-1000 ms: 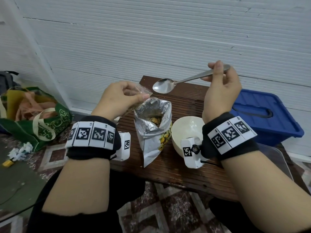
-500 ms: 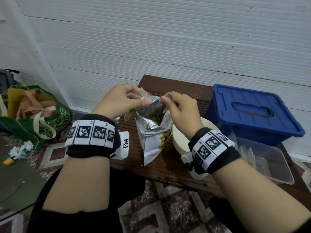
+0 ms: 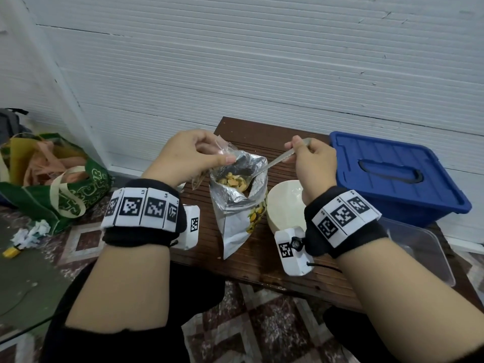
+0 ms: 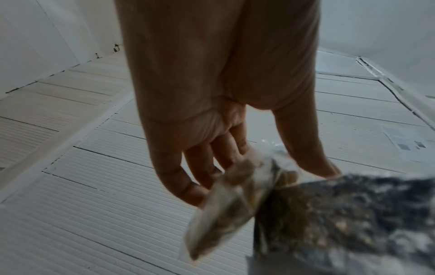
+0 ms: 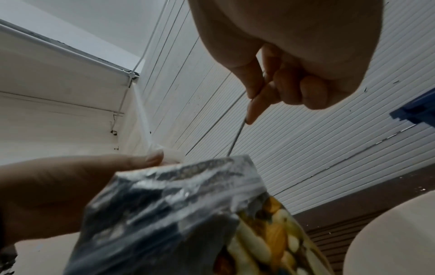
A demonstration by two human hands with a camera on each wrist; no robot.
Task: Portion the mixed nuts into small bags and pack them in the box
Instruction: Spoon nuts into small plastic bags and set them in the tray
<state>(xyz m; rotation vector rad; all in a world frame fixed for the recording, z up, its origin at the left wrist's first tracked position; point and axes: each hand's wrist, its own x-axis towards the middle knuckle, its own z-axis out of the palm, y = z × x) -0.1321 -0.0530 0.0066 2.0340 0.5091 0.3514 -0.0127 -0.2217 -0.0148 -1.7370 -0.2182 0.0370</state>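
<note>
A silver foil pouch of mixed nuts (image 3: 239,203) stands open on the brown table (image 3: 262,252), nuts (image 3: 234,180) showing at its mouth. My left hand (image 3: 193,155) pinches a small clear plastic bag (image 3: 203,174) beside the pouch's left rim; the left wrist view shows that bag (image 4: 226,201) hanging from the fingertips with nuts in it. My right hand (image 3: 311,161) grips a metal spoon (image 3: 281,159) by its handle, the bowl end dipped inside the pouch. In the right wrist view the spoon handle (image 5: 236,138) runs down behind the pouch (image 5: 179,214).
A cream bowl (image 3: 284,203) sits right of the pouch under my right wrist. A blue lidded box (image 3: 392,176) stands at the table's far right, a clear plastic container (image 3: 421,252) in front of it. A green bag (image 3: 55,184) and crumpled paper lie on the floor, left.
A second ago my right hand held the spoon raised above the pouch. It then came down to the pouch's mouth, and now the spoon's bowl is inside. The left hand kept its hold.
</note>
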